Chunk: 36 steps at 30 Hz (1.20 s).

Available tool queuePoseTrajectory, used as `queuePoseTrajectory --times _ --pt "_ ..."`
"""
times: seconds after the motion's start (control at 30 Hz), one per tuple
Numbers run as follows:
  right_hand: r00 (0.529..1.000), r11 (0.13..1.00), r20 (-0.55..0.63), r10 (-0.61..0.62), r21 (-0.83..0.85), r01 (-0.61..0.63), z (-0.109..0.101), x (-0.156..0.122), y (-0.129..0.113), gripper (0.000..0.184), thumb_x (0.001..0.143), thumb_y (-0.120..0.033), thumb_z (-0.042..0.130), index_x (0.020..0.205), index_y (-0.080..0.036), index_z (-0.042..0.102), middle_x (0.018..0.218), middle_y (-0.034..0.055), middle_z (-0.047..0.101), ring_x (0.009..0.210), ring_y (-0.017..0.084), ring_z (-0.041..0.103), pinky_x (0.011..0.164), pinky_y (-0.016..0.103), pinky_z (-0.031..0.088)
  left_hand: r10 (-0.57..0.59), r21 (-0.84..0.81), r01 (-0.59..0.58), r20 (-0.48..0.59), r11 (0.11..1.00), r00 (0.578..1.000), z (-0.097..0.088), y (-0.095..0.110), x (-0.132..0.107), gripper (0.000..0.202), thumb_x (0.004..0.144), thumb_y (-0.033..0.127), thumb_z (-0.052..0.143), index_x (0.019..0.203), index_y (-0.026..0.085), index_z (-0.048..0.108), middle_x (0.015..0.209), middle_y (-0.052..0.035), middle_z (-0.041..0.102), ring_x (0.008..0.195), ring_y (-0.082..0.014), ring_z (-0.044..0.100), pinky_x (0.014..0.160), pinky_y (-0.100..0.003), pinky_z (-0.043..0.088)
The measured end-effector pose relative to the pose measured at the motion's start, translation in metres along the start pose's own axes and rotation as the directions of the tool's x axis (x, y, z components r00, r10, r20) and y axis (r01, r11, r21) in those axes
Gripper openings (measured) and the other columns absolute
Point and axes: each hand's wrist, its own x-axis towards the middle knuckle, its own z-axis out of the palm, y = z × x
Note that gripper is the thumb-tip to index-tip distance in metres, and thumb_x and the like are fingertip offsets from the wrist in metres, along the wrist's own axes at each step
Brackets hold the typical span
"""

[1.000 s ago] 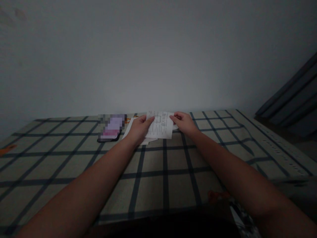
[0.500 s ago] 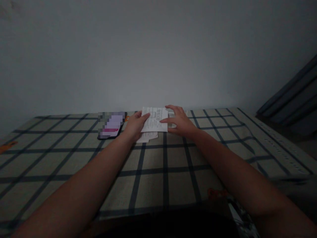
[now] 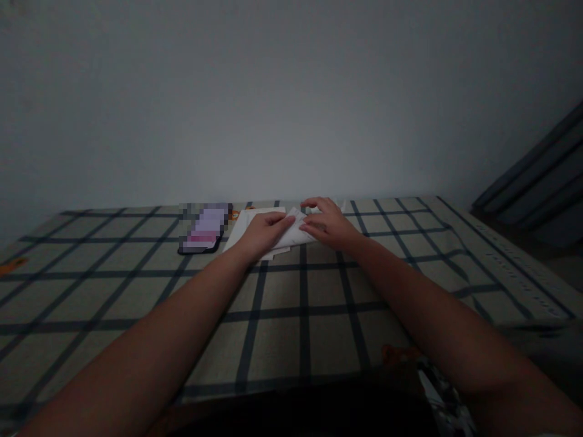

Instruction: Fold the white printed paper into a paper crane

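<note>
A white printed paper sheet (image 3: 297,233) lies folded over at the far middle of a checked cloth (image 3: 300,303). My left hand (image 3: 262,233) pinches the sheet's left side, fingers closed on it. My right hand (image 3: 328,224) rests on its right side, fingers pressed down along the fold. More white paper (image 3: 248,221) lies flat under and to the left of the sheet.
A phone (image 3: 204,229) with a lit, blurred screen lies left of the papers. A pale wall rises right behind the cloth's far edge. Dark slats (image 3: 537,176) lean at the right. Something orange (image 3: 11,266) sits at the cloth's left edge.
The sheet was held upright between both hands a second ago. It has come down onto the cloth and is folded over, with both hands lowered onto it.
</note>
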Motion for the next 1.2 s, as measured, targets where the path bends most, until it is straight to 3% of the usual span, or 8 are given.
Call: queuePoseTrajectory --times 0.13,0.23,0.3,0.4,0.53,0.73,1.2 --pt "0.998 0.997 -0.005 0.055 0.046 -0.055 0.001 0.0016 0.0024 0.027 0.095 -0.039 0.055 0.092 -0.017 0.07 0.106 0.0097 0.067 0.099 0.021 0.059 0.09 0.035 0.039 0.04 0.037 -0.042 0.042 0.998 0.998 0.0028 0.0072 -0.0043 0.05 0.081 0.063 0.061 0.078 0.016 0.077 0.077 -0.0061 0.072 0.073 -0.0204 0.061 0.066 -0.028 0.045" --pt "0.995 0.99 -0.002 0.101 0.104 -0.1 0.0016 0.0027 0.0039 0.026 0.095 -0.037 0.055 0.091 -0.015 0.068 0.089 0.0076 0.069 0.086 0.019 0.059 0.08 0.031 0.04 0.043 0.004 -0.043 0.125 0.999 0.991 0.0033 0.0086 -0.0049 0.05 0.079 0.06 0.067 0.095 0.014 0.077 0.09 -0.0075 0.074 0.079 -0.0205 0.063 0.071 -0.029 0.047" --pt "0.989 0.978 0.0 0.148 0.147 -0.146 0.0019 0.0027 0.0035 0.025 0.093 -0.037 0.056 0.091 -0.015 0.068 0.088 0.0065 0.069 0.082 0.018 0.059 0.075 0.029 0.04 0.052 0.0 -0.052 0.165 0.999 0.985 0.0035 0.0074 -0.0045 0.049 0.076 0.055 0.072 0.105 0.016 0.076 0.098 -0.008 0.075 0.083 -0.0207 0.064 0.075 -0.03 0.048" --pt "0.979 0.961 0.001 0.205 0.191 -0.201 0.0026 0.0015 0.0015 0.023 0.09 -0.038 0.06 0.094 -0.017 0.067 0.088 0.0048 0.068 0.081 0.017 0.059 0.072 0.028 0.04 0.055 0.031 -0.061 0.182 0.998 0.982 0.0036 0.0038 -0.0033 0.042 0.079 0.051 0.07 0.102 0.017 0.078 0.095 -0.0073 0.076 0.083 -0.0211 0.065 0.076 -0.031 0.048" --pt "0.961 0.926 -0.016 0.274 0.275 -0.259 0.0046 0.0006 0.0014 0.034 0.087 -0.038 0.063 0.113 -0.017 0.064 0.087 0.0038 0.068 0.078 0.017 0.06 0.072 0.028 0.042 0.037 0.05 -0.047 0.182 0.998 0.983 0.0032 0.0007 -0.0019 0.04 0.081 0.051 0.067 0.098 0.017 0.078 0.091 -0.0068 0.076 0.079 -0.0208 0.065 0.073 -0.03 0.048" --pt "0.973 0.933 0.046 0.226 0.275 -0.23 0.0046 0.0028 0.0022 0.022 0.089 -0.035 0.058 0.089 -0.016 0.07 0.085 0.0046 0.07 0.079 0.016 0.059 0.071 0.027 0.04 0.043 0.012 -0.047 0.194 0.999 0.98 0.0042 -0.0006 -0.001 0.038 0.081 0.05 0.068 0.099 0.017 0.079 0.092 -0.0059 0.077 0.082 -0.0214 0.066 0.077 -0.03 0.049" --pt "0.957 0.925 0.053 0.286 0.247 -0.29 0.0029 0.0025 -0.0007 0.029 0.089 -0.04 0.057 0.081 -0.015 0.068 0.074 0.0025 0.064 0.07 0.014 0.054 0.064 0.026 0.034 0.045 0.07 -0.059 0.191 0.996 0.981 0.0062 -0.0002 -0.0016 0.036 0.081 0.049 0.065 0.093 0.019 0.08 0.09 -0.0053 0.077 0.083 -0.0231 0.066 0.08 -0.034 0.048"
